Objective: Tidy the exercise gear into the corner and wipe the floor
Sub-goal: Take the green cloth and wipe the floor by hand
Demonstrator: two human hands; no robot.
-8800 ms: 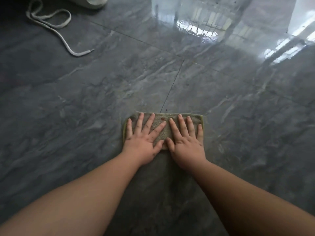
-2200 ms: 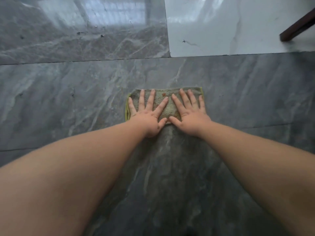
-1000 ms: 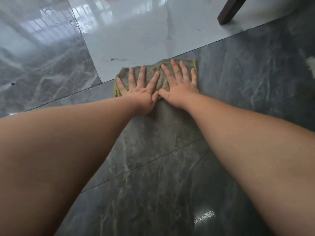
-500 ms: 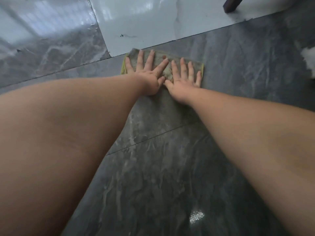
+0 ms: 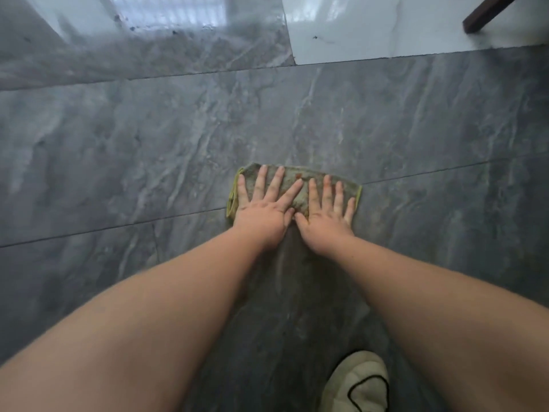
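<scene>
Both hands lie flat on a folded cloth (image 5: 300,185) that rests on the floor (image 5: 148,150), a little above the middle of the view. The left hand (image 5: 263,214) covers the left half of the cloth with its fingers (image 5: 276,185) straight and spread, pointing away from the person; nothing is curled round the fabric, the palm simply presses down on it. The right hand (image 5: 323,221) sits just beside it on the right half, fingers likewise straight and fanned out, and the two thumbs meet or nearly meet at the near edge of the cloth. The cloth is grey-green with a yellow-green border showing at its left and right ends, and a small reddish-brown spot shows on it between the two sets of fingertips. It lies across a thin joint line between two dark grey, marble-patterned tiles. Both bare forearms stretch from the bottom corners of the view toward the cloth. Farther away the dark tiles give way to a glossy white tile (image 5: 386,28) at the upper right, where the dark brown foot of a furniture leg (image 5: 487,13) stands. At the bottom edge, between the forearms, the toe of a pale shoe (image 5: 356,385) with a black line on it rests on the floor.
</scene>
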